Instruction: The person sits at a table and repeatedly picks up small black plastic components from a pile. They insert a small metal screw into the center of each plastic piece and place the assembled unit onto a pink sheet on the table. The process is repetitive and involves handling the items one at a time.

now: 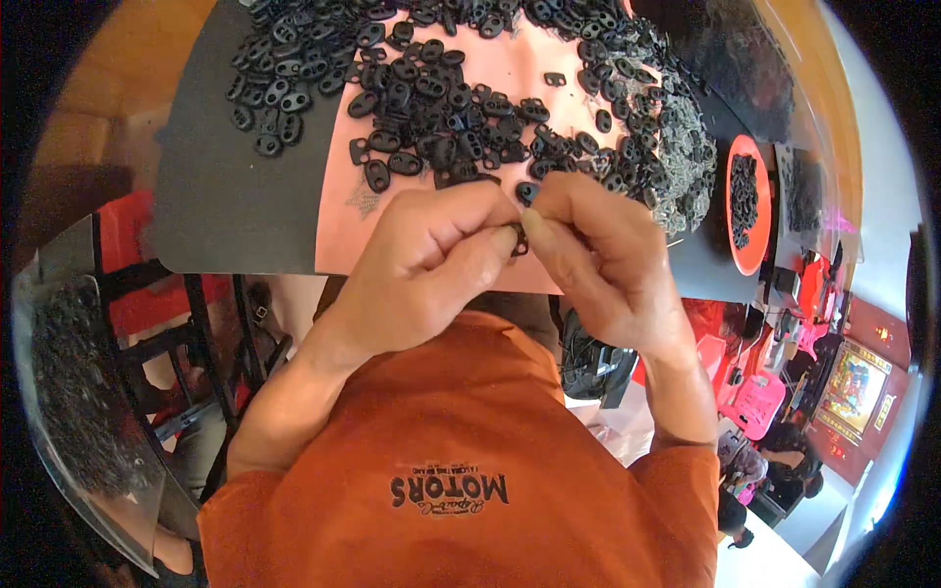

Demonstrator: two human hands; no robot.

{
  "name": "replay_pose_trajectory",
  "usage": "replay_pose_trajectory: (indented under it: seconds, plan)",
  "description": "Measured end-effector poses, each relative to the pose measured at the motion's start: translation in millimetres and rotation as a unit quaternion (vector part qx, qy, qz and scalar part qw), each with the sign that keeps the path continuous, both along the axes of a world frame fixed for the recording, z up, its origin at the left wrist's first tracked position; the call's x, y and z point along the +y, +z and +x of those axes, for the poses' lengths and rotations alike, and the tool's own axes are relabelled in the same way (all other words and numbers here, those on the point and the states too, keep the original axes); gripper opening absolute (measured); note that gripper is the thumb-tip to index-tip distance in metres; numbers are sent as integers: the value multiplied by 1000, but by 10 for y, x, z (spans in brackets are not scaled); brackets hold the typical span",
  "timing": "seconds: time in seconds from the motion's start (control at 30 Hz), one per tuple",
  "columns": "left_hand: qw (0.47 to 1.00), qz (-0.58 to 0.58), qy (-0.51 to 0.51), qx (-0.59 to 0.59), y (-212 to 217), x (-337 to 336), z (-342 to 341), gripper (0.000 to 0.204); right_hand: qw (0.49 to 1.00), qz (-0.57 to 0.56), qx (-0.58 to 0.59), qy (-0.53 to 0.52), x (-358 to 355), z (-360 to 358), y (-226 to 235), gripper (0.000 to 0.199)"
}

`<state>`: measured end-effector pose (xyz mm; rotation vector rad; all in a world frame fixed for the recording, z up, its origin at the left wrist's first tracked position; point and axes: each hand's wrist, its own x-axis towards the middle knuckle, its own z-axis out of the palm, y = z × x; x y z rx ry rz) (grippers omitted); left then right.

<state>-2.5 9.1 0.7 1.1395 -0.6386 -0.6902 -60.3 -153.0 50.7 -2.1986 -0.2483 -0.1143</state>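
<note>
Wearing an orange short-sleeved shirt [461, 441], loose across the chest and creasing in soft folds toward the shoulders. Showing a dark printed mark in the middle of the chest: a line of blocky letters under a thinner, slanted script line, appearing upside down from the head view. Ending in plain hemmed sleeves, one sitting above the left elbow, the other closing around the right upper arm near the lower right of the picture. Leaving both forearms bare from the sleeves down. Wearing no gloves on the left hand [421, 260] or the right hand [598, 255]; showing no rings, watch or bands on fingers or wrists. Keeping short, unpainted nails.
</note>
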Motion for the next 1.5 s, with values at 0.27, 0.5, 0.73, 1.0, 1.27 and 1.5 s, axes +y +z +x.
replay_pose_trajectory:
  seconds: [0.27, 0.5, 0.73, 1.0, 1.27, 1.5]
  plan:
    - [1000, 12, 15, -22, -3, 31, -10, 10, 998, 15, 60, 3, -48, -36, 29, 8]
    - [999, 48, -1, -17, -14, 45, 42, 18, 999, -7, 46, 5, -118, -41, 75, 10]
    - [1000, 19, 0, 23, 1, 11, -18, 12, 989, -95, -74, 80, -101, 17, 18, 6]
    - [997, 29, 35, -69, -19, -32, -18, 8, 989, -141, -21, 26, 16, -64, -5, 8]
    - [995, 16, 30, -91, 0, -17, 8, 8, 989, -122, 26, 82, -116, 18, 80, 14]
    - [997, 50, -1, -63, 0, 17, 36, 17, 951, -303, -36, 41, -434, 585, -36, 14]
